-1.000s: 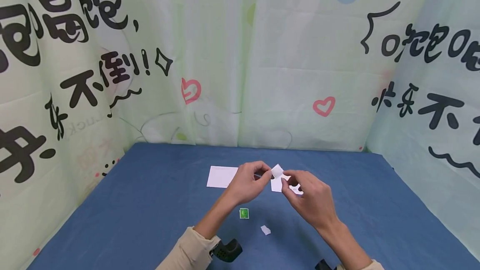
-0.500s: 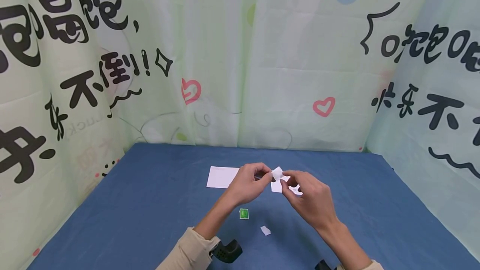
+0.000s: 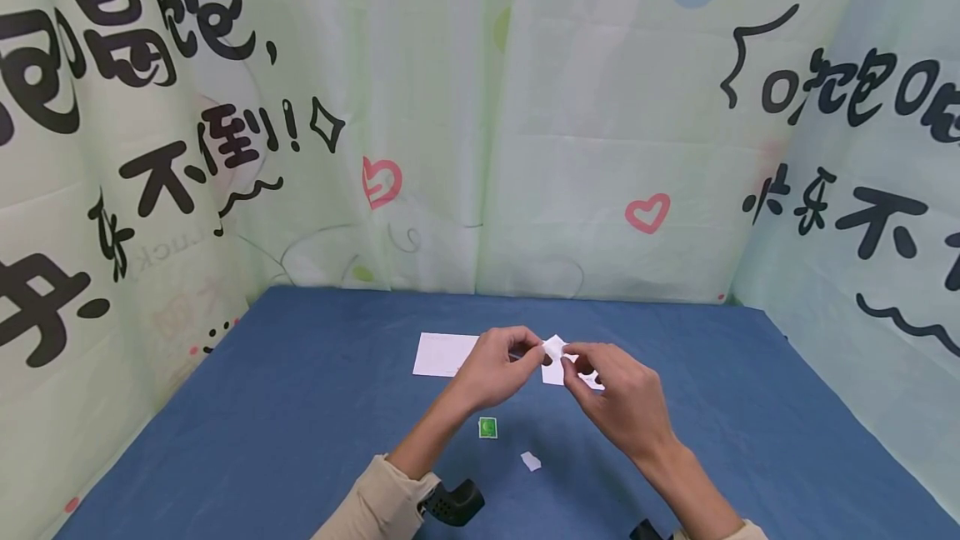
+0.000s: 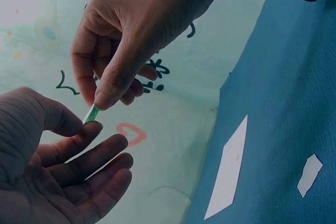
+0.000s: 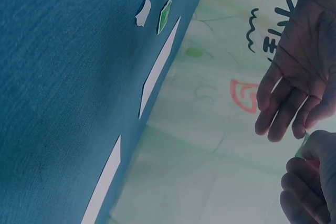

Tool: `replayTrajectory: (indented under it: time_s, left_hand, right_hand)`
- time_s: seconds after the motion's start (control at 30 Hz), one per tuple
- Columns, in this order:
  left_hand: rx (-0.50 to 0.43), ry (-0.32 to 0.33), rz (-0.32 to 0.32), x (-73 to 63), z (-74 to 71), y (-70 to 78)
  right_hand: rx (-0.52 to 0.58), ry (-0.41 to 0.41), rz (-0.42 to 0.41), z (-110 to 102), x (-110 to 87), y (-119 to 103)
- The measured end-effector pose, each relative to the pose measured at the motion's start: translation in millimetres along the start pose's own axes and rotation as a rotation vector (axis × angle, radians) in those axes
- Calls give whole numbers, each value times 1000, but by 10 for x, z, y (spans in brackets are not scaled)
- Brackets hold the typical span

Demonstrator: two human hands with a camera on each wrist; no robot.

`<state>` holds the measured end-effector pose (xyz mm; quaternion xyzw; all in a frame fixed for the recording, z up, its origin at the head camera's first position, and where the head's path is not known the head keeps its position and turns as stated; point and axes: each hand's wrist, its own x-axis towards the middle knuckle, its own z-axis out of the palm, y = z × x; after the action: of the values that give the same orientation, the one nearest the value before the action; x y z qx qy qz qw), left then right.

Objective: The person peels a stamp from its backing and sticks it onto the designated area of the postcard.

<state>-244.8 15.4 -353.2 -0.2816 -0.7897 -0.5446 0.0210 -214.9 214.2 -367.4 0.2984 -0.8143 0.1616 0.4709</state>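
Above the table, both hands pinch a small stamp (image 3: 553, 347), its white back facing the head view. A sliver of its green face shows between the fingertips in the left wrist view. My left hand (image 3: 498, 365) holds the left edge with thumb and forefinger; the other fingers are loosely bent in the left wrist view. From the right, my right hand (image 3: 622, 394) pinches the opposite side with thumb and forefinger. Below the hands, another green stamp (image 3: 488, 427) with a white border lies on the blue cloth beside a torn white paper scrap (image 3: 531, 461).
Two white paper rectangles lie farther back: one paper (image 3: 442, 354) at the left, the other paper (image 3: 553, 373) partly behind the right hand. Blue cloth (image 3: 315, 407) covers the table. Printed curtains (image 3: 570, 123) hang behind and at both sides.
The held stamp has tilted and sunk slightly between the fingers, and less of its white back shows. My right fingertips have shifted slightly left. The left hand has hardly moved.
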Motion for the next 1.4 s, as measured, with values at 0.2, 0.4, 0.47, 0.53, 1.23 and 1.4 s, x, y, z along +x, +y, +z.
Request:
replayTrajectory:
  time_s: [0.2, 0.4, 0.47, 0.53, 1.23, 1.4]
  left_hand:
    - [1, -13, -5, -1, 3, -7]
    - [-3, -19, -12, 4, 3, -8]
    - [-6, -20, -13, 4, 3, -6]
    - [-5, -20, -13, 3, 2, -4]
    - [9, -6, -5, 10, -3, -1]
    - [23, 1, -9, 7, 5, -20]
  right_hand:
    - [-1, 6, -7, -2, 1, 2]
    - [0, 12, -11, -5, 8, 2]
    - [-3, 9, -9, -6, 8, 1]
    - [-4, 7, -7, -6, 9, 0]
    - [15, -1, 37, 14, -16, 35]
    - [25, -2, 55, 23, -26, 55]
